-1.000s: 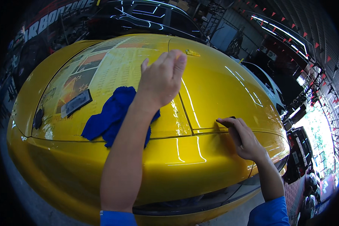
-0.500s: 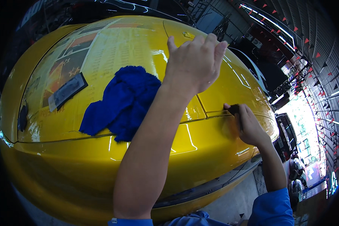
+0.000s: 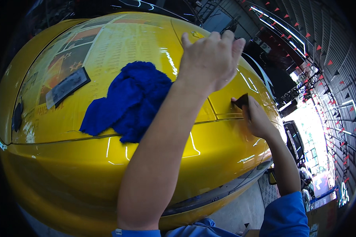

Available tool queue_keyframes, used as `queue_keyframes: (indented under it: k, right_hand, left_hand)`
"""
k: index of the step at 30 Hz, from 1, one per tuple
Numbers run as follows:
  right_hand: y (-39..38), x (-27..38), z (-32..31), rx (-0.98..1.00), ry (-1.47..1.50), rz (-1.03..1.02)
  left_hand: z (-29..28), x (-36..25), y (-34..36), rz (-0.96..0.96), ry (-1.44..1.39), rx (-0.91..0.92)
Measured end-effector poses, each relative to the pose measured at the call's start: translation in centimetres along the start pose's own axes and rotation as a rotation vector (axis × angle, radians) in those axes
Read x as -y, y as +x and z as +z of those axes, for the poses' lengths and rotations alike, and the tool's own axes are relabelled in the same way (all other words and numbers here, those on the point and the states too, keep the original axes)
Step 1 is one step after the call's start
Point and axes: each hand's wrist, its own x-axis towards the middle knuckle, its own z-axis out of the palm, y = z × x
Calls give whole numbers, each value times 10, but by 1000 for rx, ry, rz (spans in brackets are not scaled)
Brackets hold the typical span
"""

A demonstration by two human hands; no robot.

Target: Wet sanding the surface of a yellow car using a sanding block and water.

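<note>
My left hand (image 3: pixel 211 59) is raised over the glossy yellow car panel (image 3: pixel 146 39), its fingers bent and their tips turned away from view. They look closed, but what they hold, if anything, is hidden. Lower and to the right, my right hand (image 3: pixel 259 118) grips a small dark squeegee (image 3: pixel 242 101) close to the seam between body panels. A crumpled blue cloth (image 3: pixel 132 96) lies on the car left of my left forearm. Farther left rests a flat, dark rectangular squeegee (image 3: pixel 69 87) with a pale end.
A small dark object (image 3: pixel 17 117) sits near the panel's left edge. Below the seam, the yellow bodywork (image 3: pixel 87 177) curves down toward me. Beyond the car on the right are a dark vehicle (image 3: pixel 293 140) and a bright opening (image 3: pixel 314 138). Strings of red pennants hang overhead.
My right hand has moved slightly up with the dark squeegee, which now shows more of its flat side. My left hand has shifted a little up and right. The whole view has tilted slightly.
</note>
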Motion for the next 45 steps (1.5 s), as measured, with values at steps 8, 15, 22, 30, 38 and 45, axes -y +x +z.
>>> queue_keyframes:
  k: [8, 15, 22, 30, 38, 45]
  right_hand:
    - [3, -9, 1, -48, 4, -63]
    - [-10, -17, 5, -48, 80, -165]
    - [1, -20, 4, 58, 86, -258]
    - [10, -44, 7, -39, 70, -379]
    - [13, -43, 1, 52, 67, -373]
    - [19, -54, 8, 1, 113, -411]
  left_hand:
    - [-6, -3, 7, -19, 39, 50]
    - [-6, 2, 7, -39, 96, 61]
    - [-7, 11, 2, -28, 136, 71]
    - [-3, 15, -1, -19, 183, 55]
    - [-13, 22, -1, -31, 189, 93]
    - [-12, 31, -4, -6, 177, -4]
